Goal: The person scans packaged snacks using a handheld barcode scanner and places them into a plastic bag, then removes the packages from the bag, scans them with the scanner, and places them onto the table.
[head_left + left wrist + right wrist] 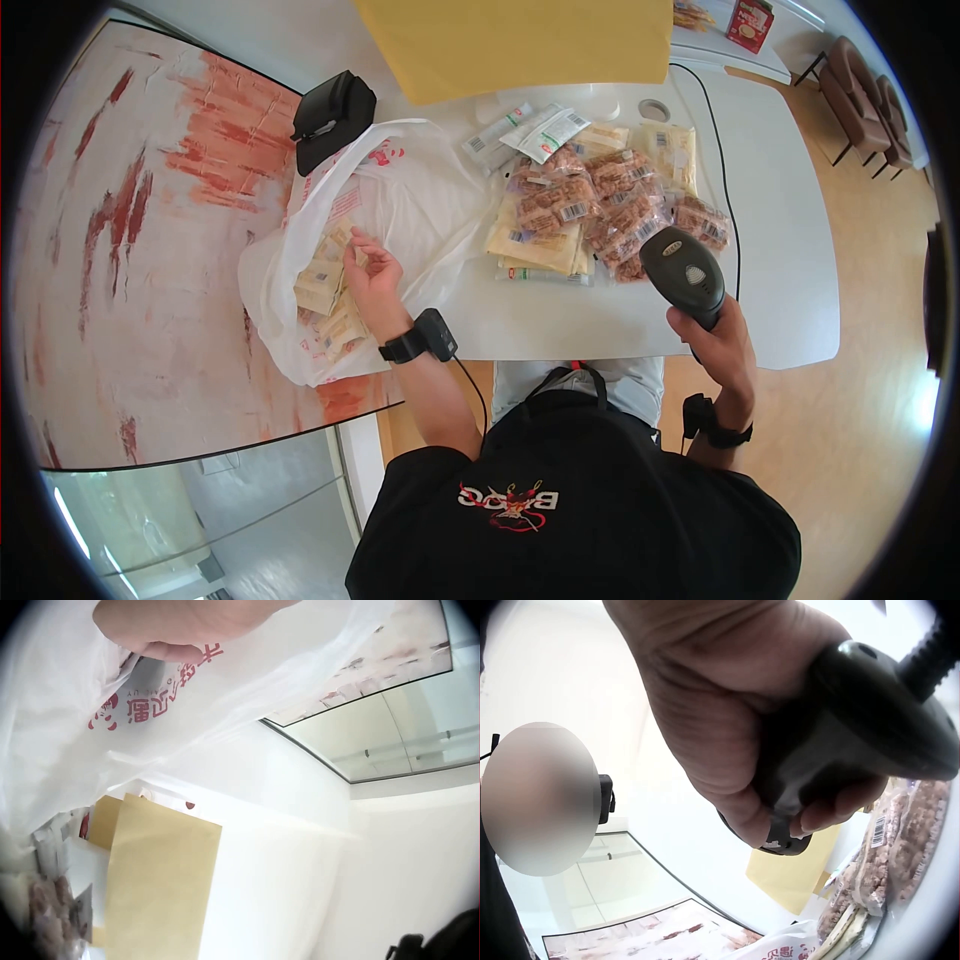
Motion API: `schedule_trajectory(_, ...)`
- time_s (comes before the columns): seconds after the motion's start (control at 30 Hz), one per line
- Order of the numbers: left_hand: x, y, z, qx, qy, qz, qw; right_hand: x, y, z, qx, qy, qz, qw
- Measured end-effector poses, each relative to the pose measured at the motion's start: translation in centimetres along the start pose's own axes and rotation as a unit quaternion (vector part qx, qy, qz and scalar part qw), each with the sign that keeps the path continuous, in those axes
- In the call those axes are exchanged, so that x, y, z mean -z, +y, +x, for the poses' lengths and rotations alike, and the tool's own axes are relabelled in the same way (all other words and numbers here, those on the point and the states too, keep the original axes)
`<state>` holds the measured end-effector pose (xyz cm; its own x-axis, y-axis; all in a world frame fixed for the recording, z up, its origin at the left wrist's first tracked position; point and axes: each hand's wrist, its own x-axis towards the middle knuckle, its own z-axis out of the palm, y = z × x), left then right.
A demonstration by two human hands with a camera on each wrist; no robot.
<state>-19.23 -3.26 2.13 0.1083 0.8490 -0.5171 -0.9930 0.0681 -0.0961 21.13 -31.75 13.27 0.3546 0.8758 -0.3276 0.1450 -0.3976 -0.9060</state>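
In the head view a black handheld barcode scanner [684, 275] is gripped by my right hand [725, 345] above the table's front edge. The right wrist view shows the fingers of that hand [727, 705] wrapped round the scanner's handle [817, 750], whose cord leaves its end. My left hand [375, 285] is at the mouth of a white plastic bag [425, 190], its fingers loosely bent over pale flat packets [318, 285] inside. Nothing shows in its grasp. Red print marks the bag [172, 697] in the left wrist view, where the left hand [187, 619] overlaps it.
Right of the bag lies a pile of clear packs with brown crumbly food [625, 195], over and beside pale packets [672, 155] and white-green ones [550, 132]. A yellow board [520, 45] stands behind. A black case [335, 120] and a cable [722, 150] flank them.
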Motion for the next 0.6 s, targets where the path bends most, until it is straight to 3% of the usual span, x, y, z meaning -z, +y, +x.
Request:
schedule_trajectory(0.03,-0.8,-0.6,-0.8,-0.001,0.000,-0.001,1.000,0.0,0.0,0.0,0.003,-0.001,0.003,1.000)
schedule_trajectory(0.1,-1.8,-1.7,-2.1,0.009,0.076,0.006,0.997,-0.2,-0.2,0.1,-0.002,-0.004,0.000,1.000)
schedule_trajectory(0.2,-0.4,-1.3,-1.5,-0.032,0.007,0.073,0.997,-0.3,-0.2,0.1,-0.008,-0.008,-0.004,1.000)
schedule_trajectory(0.4,0.4,-1.2,-0.9,-0.121,0.021,0.116,0.986,-0.1,0.1,0.1,0.003,-0.003,-0.006,1.000)
schedule_trajectory(0.6,-0.2,-1.7,-1.1,-0.119,0.037,0.175,0.977,-0.1,0.0,0.1,-0.002,-0.009,-0.003,1.000)
